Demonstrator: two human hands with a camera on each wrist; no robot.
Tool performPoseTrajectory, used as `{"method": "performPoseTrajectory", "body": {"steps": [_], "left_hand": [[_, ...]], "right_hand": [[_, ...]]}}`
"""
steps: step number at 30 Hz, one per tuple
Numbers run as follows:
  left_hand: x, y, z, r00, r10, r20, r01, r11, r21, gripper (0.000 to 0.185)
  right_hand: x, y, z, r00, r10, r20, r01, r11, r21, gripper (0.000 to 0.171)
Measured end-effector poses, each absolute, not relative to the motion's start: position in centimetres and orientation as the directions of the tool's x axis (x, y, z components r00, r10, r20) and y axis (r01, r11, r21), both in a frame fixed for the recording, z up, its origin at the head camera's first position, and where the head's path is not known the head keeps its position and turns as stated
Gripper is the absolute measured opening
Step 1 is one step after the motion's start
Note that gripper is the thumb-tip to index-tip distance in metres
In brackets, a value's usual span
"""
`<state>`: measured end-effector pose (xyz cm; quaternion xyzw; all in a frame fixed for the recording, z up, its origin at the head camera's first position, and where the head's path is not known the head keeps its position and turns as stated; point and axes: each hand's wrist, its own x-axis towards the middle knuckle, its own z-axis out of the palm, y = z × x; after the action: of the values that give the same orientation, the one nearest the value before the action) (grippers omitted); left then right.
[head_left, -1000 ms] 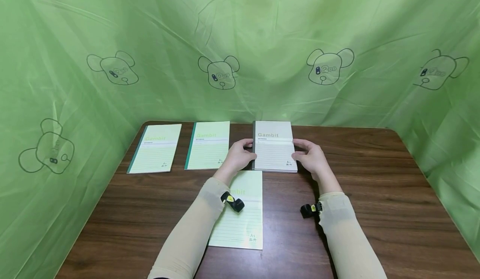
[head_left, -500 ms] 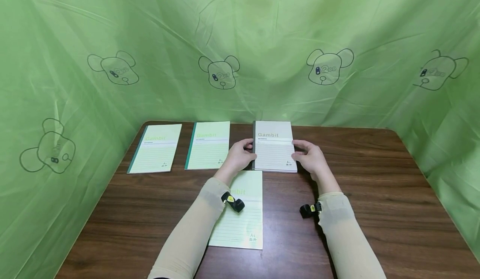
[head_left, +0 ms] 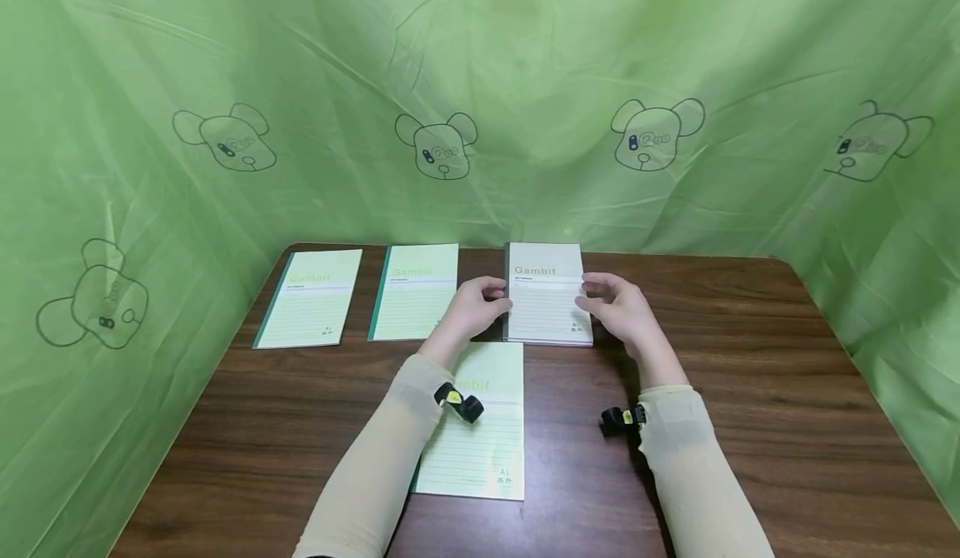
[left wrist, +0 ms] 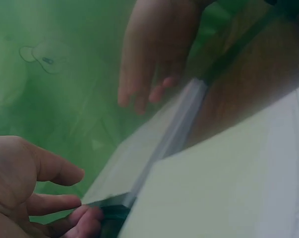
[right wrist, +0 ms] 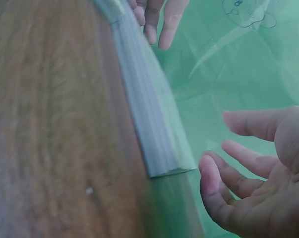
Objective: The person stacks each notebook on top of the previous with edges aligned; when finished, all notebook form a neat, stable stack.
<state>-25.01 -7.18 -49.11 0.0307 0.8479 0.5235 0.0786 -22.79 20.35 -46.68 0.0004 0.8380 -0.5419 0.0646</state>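
Note:
A grey-covered notebook (head_left: 547, 312) lies on top of a small stack at the back middle of the table, its dark spine to the left. The stack's layered edges (right wrist: 144, 104) show in the right wrist view. My left hand (head_left: 474, 308) is beside the spine, fingertips right at it and thumb held apart. At the opposite edge my right hand (head_left: 618, 310) hovers with loosely bent fingers, thumb tip overlapping the cover in the head view. In the right wrist view, a gap separates the right fingers (right wrist: 211, 181) from the stack.
Two pale green notebooks, one at the far left (head_left: 311, 304) and one beside it (head_left: 412, 296), lie along the back of the wooden table (head_left: 750, 375). Another pale notebook (head_left: 480, 450) lies in front, partly under my left forearm. Green curtain (head_left: 525, 58) surrounds the table.
My right hand has come off the stack's right edge and lifted slightly, its fingers spreading. My left hand has eased a little to the left. The notebooks have stayed in place.

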Motion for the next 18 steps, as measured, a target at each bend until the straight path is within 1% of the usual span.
{"method": "performPoseTrajectory", "body": {"steps": [5,11,15,18], "left_hand": [[-24.7,-7.6,-47.7,-0.983,0.149,-0.105,-0.035,0.411,0.911,0.039],[-24.4,-7.9,-46.3,-0.978,0.176,-0.112,-0.046,0.341,0.939,0.04],[-23.9,-8.5,-45.4,-0.973,0.198,-0.115,-0.039,0.354,0.934,0.044],[-23.4,-9.4,-44.6,-0.975,0.19,-0.118,-0.039,0.374,0.927,0.045]], "right_hand": [[-22.4,20.1,-45.7,-0.988,-0.122,-0.097,0.037,0.421,-0.906,0.057],[-21.6,19.5,-44.5,-0.974,-0.196,-0.113,0.014,0.444,-0.896,0.059],[-20.9,19.2,-43.8,-0.962,-0.236,-0.141,0.016,0.467,-0.884,0.058],[-20.4,19.1,-43.1,-0.96,-0.244,-0.136,0.006,0.467,-0.884,0.056]]}}
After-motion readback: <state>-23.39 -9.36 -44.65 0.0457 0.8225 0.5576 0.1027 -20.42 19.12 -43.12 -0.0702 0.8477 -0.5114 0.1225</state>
